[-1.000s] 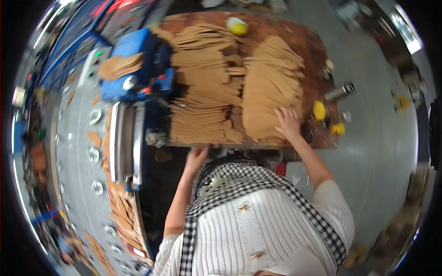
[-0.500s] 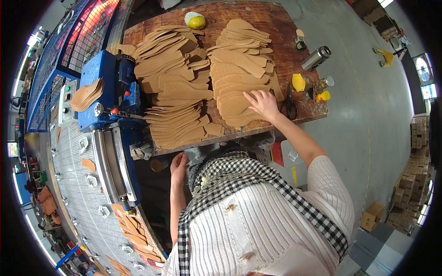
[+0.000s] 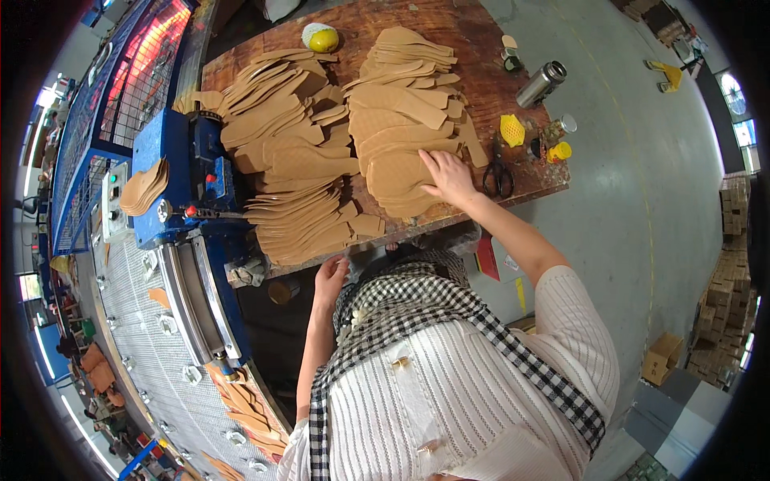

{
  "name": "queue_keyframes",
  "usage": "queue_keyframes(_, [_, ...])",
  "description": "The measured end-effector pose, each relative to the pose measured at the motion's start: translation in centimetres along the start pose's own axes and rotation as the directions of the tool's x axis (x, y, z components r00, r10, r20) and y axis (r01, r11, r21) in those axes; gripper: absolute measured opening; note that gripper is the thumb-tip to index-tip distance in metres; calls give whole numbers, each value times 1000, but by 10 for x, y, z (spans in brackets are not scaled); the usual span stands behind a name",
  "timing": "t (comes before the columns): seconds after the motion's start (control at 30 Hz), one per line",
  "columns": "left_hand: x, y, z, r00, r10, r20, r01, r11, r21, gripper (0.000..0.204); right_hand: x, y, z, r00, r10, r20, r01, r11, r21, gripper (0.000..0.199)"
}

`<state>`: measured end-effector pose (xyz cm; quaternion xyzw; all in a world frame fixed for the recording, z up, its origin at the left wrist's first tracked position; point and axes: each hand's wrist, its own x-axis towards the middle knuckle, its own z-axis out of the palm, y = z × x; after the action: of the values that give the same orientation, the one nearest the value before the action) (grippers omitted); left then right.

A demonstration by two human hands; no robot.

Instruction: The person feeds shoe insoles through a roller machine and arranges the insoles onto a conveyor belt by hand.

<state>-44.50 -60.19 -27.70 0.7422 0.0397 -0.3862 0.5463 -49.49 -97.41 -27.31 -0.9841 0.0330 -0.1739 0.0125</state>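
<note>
My right hand (image 3: 451,178) rests on the near end of a fanned row of tan insole-shaped pieces (image 3: 395,178), thumb and fingers stretched apart over the top one. Below the table's front edge is my left hand (image 3: 330,280), its fingers curled together and nothing visible in them. A second row of tan insole pieces (image 3: 298,220) lies overlapped to the left, close above that hand. Black-handled scissors (image 3: 498,179) lie just right of my right hand.
The wooden table (image 3: 513,80) also carries a yellow fruit (image 3: 323,38) in white netting, a steel flask (image 3: 543,84), a glass jar (image 3: 559,128) and a yellow-capped bottle (image 3: 559,151). A blue roller machine (image 3: 172,180) with a mesh conveyor (image 3: 144,321) stands at the left.
My left hand has risen and moved right, closer to the table edge. My right hand has shifted slightly left and up over the pieces. The whole view has moved a little.
</note>
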Motion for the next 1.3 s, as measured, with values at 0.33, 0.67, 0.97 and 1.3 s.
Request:
queue_keyframes(0.33, [108, 105, 103, 859, 511, -26, -509, 858, 69, 102, 13, 0, 5, 967, -44, 253, 27, 997, 72, 79])
queue_keyframes(0.67, [113, 80, 124, 935, 336, -113, -309, 929, 205, 67, -2, 1, -32, 941, -82, 328, 21, 983, 183, 66])
queue_keyframes(0.97, [99, 105, 126, 997, 28, -66, -38, 985, -165, 48, 66, -7, -35, 998, -58, 24, 60, 995, -77, 76])
queue_keyframes(1.3, [88, 98, 124, 1000, -3, -20, -1, 982, -186, 48, 37, -2, -19, 995, -103, -16, 105, 989, 105, 33])
